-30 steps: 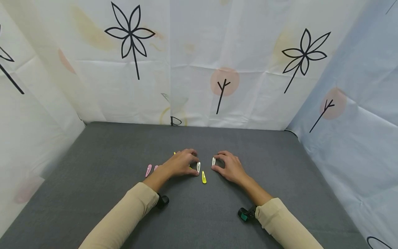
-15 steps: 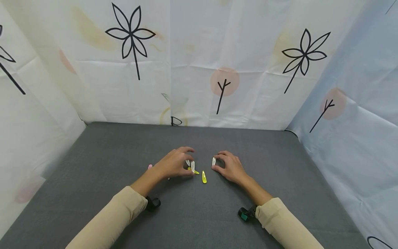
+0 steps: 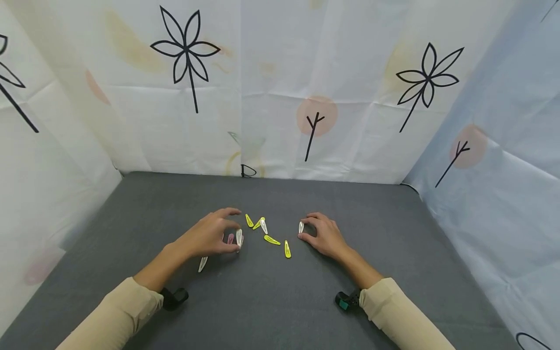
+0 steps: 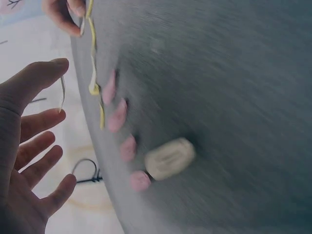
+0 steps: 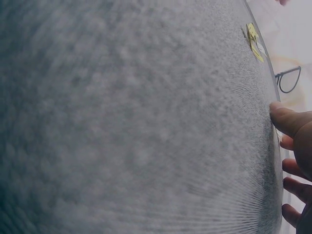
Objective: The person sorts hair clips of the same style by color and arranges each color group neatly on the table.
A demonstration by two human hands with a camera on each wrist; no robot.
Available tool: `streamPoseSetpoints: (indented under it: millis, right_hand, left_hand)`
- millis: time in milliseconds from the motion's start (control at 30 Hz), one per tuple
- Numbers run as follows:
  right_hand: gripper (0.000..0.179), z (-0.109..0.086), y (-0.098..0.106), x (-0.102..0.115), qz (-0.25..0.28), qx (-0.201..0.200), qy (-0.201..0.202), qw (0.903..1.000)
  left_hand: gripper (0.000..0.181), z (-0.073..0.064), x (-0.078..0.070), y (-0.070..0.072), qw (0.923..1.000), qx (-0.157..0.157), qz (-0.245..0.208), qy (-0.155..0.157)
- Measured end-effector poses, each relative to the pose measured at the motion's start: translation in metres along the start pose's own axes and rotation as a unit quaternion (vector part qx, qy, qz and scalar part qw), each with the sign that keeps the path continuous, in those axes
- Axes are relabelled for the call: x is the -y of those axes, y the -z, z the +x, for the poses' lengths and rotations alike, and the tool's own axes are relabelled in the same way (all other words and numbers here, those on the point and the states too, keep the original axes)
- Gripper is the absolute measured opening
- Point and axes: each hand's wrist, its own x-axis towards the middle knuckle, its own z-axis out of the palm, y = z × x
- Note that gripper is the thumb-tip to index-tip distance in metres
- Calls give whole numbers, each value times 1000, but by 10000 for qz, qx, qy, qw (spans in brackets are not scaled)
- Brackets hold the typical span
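My left hand [image 3: 205, 236] pinches a white snap hair clip [image 3: 239, 237] between thumb and forefinger, above the grey table; the left wrist view shows this thin clip [image 4: 63, 92] edge-on, with the other fingers spread. On the right, my right hand [image 3: 324, 235] holds another white hair clip [image 3: 301, 227] upright between thumb and forefinger. A white clip [image 3: 264, 226] lies among yellow hair clips [image 3: 271, 240] between the hands. Several pink hair clips [image 4: 118, 116] lie below the left hand, mostly hidden in the head view. Beside them is a white clip [image 4: 170, 158].
A grey cloth-covered table [image 3: 280, 301] spreads out under both hands. White curtains [image 3: 280, 58] printed with plants stand behind it and at both sides. One yellow clip [image 3: 287, 249] lies apart, nearer the front than the other yellow ones.
My left hand has moved left with the white clip, away from the yellow clips, uncovering them and a white clip lying there. My right hand has stayed in place.
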Motion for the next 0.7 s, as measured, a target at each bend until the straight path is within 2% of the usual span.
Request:
streamPoseSetpoints:
  millis: [400,700]
  right_hand:
    - [45,-1,0,2,62,54,-76,9999]
    - [45,0,0,2,42,33,-60,10000]
  left_hand:
    - [39,-49,17,-1,9994,134,21,311]
    - [37,-66,18,-4,9985,315,-60,435]
